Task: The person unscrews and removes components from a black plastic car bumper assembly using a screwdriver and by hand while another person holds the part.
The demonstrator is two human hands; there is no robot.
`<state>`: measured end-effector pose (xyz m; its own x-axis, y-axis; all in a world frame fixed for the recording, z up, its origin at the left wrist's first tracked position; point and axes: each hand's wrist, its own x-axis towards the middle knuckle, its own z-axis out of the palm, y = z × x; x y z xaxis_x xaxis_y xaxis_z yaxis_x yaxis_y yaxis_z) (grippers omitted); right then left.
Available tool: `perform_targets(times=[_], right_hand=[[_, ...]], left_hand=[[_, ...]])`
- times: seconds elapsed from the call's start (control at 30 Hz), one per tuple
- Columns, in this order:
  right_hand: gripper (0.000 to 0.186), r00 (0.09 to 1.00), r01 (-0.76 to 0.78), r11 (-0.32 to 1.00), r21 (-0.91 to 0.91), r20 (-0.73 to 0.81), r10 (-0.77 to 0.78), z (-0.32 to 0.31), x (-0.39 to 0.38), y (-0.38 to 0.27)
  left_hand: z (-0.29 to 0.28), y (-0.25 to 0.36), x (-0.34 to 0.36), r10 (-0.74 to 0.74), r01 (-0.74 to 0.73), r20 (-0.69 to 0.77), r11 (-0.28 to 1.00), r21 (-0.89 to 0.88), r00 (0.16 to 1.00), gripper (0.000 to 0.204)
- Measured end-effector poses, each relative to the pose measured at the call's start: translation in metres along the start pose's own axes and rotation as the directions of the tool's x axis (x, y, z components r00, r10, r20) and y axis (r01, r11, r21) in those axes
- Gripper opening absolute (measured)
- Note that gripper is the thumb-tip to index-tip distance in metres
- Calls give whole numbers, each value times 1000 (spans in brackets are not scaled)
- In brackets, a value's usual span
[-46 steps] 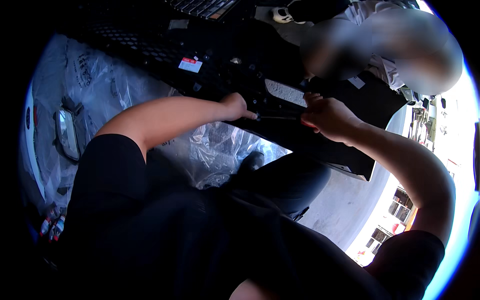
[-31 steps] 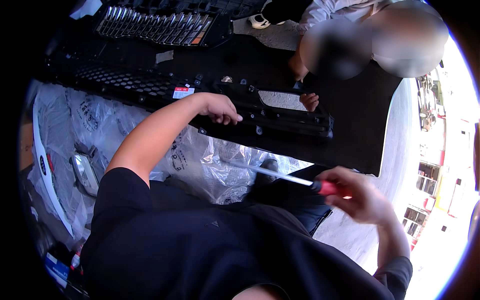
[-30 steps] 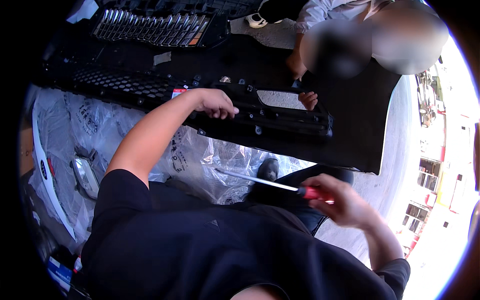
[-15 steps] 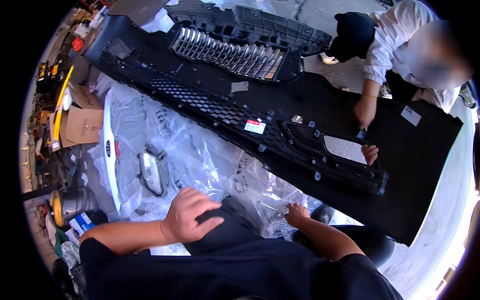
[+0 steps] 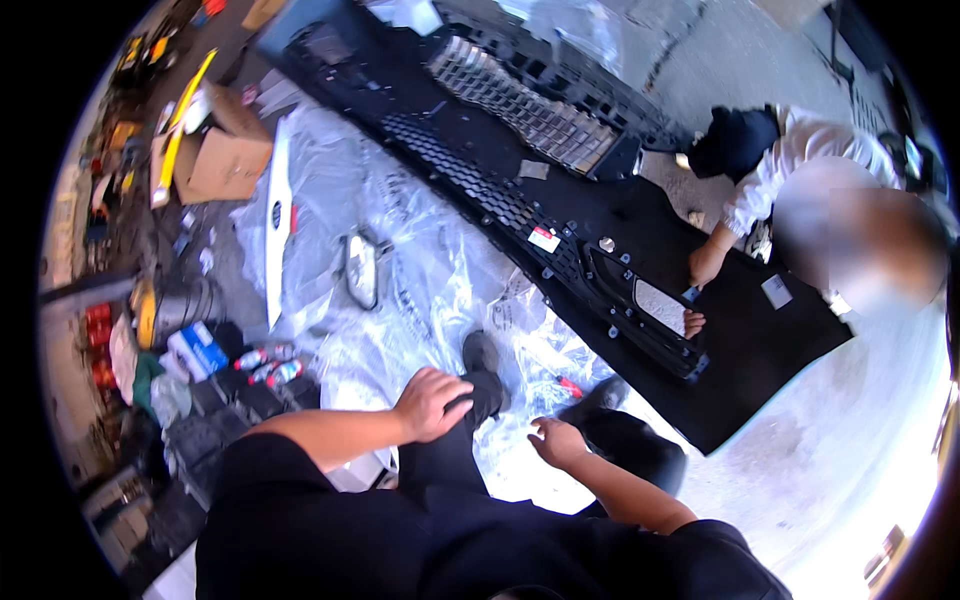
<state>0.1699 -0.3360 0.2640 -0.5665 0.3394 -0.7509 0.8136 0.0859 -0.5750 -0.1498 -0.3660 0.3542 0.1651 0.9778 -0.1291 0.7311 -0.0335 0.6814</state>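
My left hand (image 5: 434, 404) rests at my left knee, its fingers loosely spread and holding nothing. Over my right thigh hovers my right hand (image 5: 558, 443), empty, with the fingers slightly curled and apart. A small red-handled tool (image 5: 570, 387) lies on the clear plastic sheeting (image 5: 420, 255) beside my right shoe. Beyond it stretches a large black car bumper cover (image 5: 740, 375), inner face up. A long black mesh lower grille (image 5: 470, 190) lies along it, and a co-worker's hand (image 5: 706, 266) works at the grille's right end.
A chrome-slatted grille (image 5: 530, 105) lies on the far part of the bumper. On the plastic are a lamp-like part (image 5: 361, 270) and a white trim strip (image 5: 277, 230). To the left stand a cardboard box (image 5: 228, 160) and several bottles (image 5: 270, 365).
My right hand has let go of the thin-shafted tool and drawn back toward my thigh. My left hand has lowered to my knee. The whole view has shifted.
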Motion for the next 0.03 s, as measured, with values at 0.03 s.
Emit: perform_targets(times=[0.03], right_hand=[[39,999,-15,1000,11,-40,15,-19,-32,-7]], left_hand=[[0,13,-12,-77,79,-40,994,69,996,21]])
